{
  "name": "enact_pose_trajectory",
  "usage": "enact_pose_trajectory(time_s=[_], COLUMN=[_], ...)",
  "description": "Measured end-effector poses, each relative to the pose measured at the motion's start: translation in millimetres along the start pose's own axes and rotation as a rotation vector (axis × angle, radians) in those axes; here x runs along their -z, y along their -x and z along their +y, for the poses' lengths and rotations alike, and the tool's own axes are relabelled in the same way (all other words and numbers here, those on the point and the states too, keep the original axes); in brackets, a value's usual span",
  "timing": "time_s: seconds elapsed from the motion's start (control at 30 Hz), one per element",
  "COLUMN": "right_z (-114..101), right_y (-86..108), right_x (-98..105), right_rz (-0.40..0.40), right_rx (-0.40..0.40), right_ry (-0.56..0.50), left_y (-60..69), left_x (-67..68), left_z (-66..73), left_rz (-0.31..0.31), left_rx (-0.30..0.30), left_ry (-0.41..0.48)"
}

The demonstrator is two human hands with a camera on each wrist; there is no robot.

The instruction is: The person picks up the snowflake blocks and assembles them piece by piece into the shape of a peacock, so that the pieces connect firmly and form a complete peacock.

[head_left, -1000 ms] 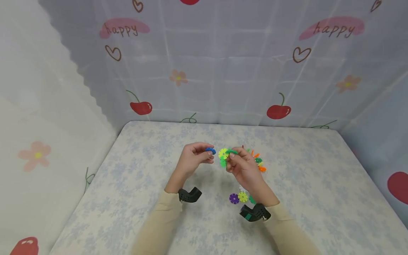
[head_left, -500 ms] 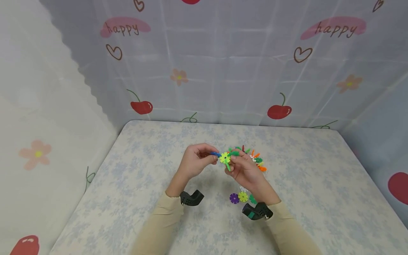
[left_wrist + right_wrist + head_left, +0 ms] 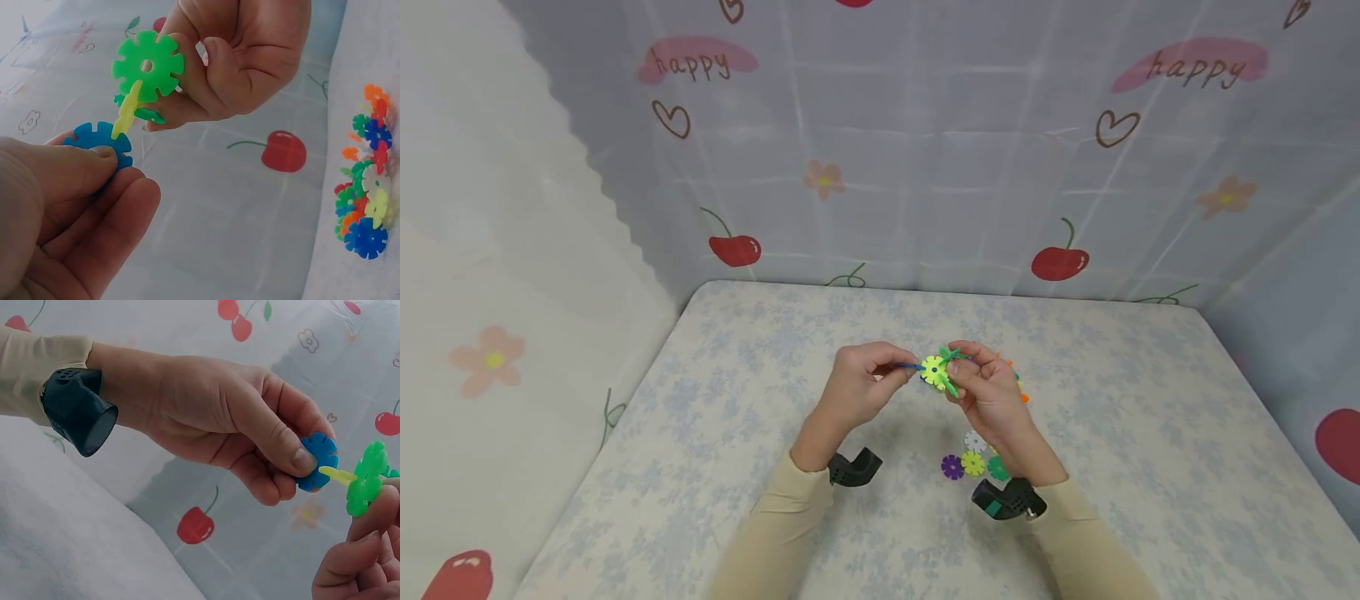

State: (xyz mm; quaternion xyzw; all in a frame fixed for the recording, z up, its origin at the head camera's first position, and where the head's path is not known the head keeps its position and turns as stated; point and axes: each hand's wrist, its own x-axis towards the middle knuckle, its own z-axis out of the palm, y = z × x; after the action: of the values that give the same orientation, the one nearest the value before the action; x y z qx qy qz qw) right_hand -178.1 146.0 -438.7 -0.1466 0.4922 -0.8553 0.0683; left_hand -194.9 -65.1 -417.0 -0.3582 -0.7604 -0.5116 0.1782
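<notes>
Left hand (image 3: 853, 390) pinches blue disc (image 3: 95, 135) crosswise at yellow disc's (image 3: 933, 372) left edge, right hand (image 3: 996, 400) grips green discs (image 3: 165, 67) on its right.

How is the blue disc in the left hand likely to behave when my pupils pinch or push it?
Probably stiff: the blue disc looks flat in the pinch of the left hand. Likely light, being thin. Being notched, it might roll bumpily on edge.

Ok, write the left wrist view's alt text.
Left hand pinches a blue notched disc at the edge of a yellow disc joined to a green disc; the right hand holds that pair. Multicoloured discs cluster at right.
</notes>
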Motion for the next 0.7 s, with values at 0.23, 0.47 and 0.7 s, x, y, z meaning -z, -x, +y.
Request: enact_pose_trajectory(time_s=[0.23,0.47,0.7], right_z=[-2.4,-1.4,0.0], right_y=[0.1,-0.6,-1.7], right_x=[-1.3,0.6,1.5], right_rz=[0.012,0.013,0.032], right_rx=[0.037,0.011,-0.039], right_ry=[0.029,0.021,0.014], left_y=[-0.5,-0.8,-1.1], left_x=[-4.0,-4.9,-7.1], left_z=[-1.9,-2.8,-2.3], left_rz=[0.006,0.005,0.008], left_rx=[-0.089,-0.075,-0.115], left_ry=[-0.032,-0.018,-0.096])
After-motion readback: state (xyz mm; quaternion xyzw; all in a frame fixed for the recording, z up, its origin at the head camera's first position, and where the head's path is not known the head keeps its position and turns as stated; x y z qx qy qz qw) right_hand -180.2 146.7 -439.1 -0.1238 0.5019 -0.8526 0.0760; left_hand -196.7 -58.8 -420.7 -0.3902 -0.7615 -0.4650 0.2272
